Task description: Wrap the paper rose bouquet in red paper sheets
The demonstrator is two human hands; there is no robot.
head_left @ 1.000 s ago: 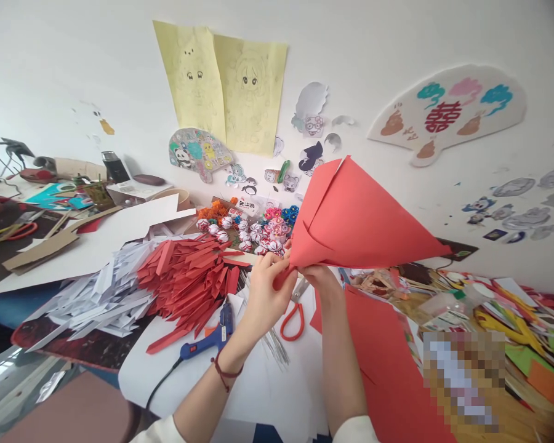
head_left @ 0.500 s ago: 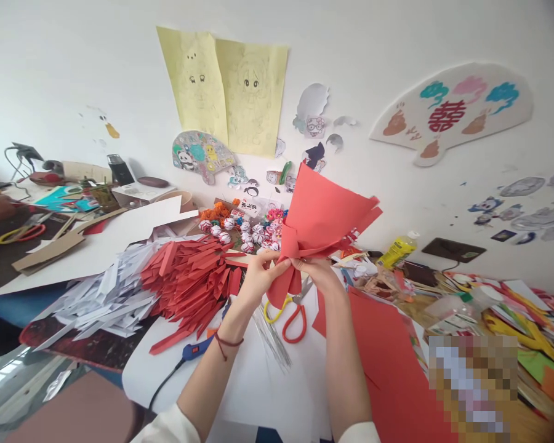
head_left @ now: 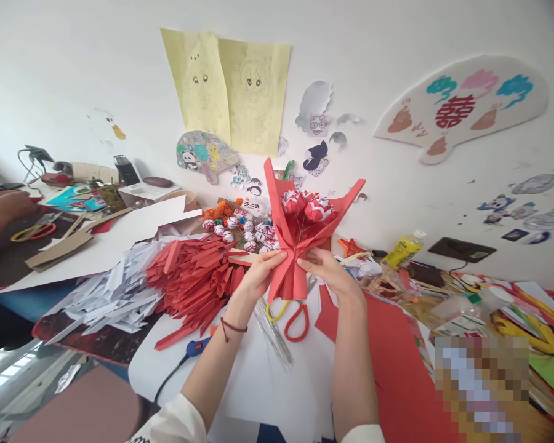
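Note:
Between my hands stands a bouquet wrapped in red paper (head_left: pixel 290 277), gathered at its waist and flaring upward. Red-and-white paper flowers (head_left: pixel 319 209) show inside the open front of the wrap. My left hand (head_left: pixel 262 271) pinches the gathered waist from the left, thumb on the front. From the right, my right hand (head_left: pixel 325 269) grips the same waist, its thumb on the paper. Below the bouquet lie scissors (head_left: pixel 297 322) with red and yellow handles, their blades mostly hidden, and a bundle of thin wires (head_left: pixel 274 338) on white paper.
Red folded strips (head_left: pixel 191 283) and white strips (head_left: pixel 115 295) are heaped at left. Red sheets (head_left: pixel 392 363) lie at right, with a yellow bottle (head_left: pixel 402 249) behind. A blue-handled corded tool (head_left: pixel 196 347) sits near my left forearm. Another person's hand (head_left: pixel 9 209) is at far left.
The bouquet has been turned in my hands, so its open front with the flowers now faces me instead of the plain red paper. Both hands still grip the waist.

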